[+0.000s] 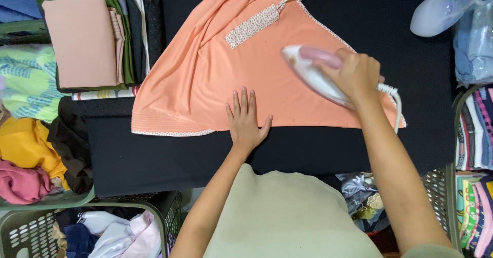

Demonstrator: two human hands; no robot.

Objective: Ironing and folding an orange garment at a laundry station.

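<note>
A salmon-orange garment [205, 78] with a speckled white trim lies spread on a black ironing surface [154, 155]. My left hand [245, 118] rests flat on the garment's near edge, fingers apart, pressing the cloth down. My right hand [354, 75] grips the pink handle of a white iron [313, 75], which sits on the garment's right part and looks blurred. A coiled white cord [393, 96] runs from the iron's back.
A stack of folded clothes [84, 40] sits at the back left. Loose yellow, pink and dark clothes [31, 155] lie at the left. A grey basket [31, 227] of laundry stands at the near left, another basket [475, 135] at the right. A spray bottle [447, 9] is at the back right.
</note>
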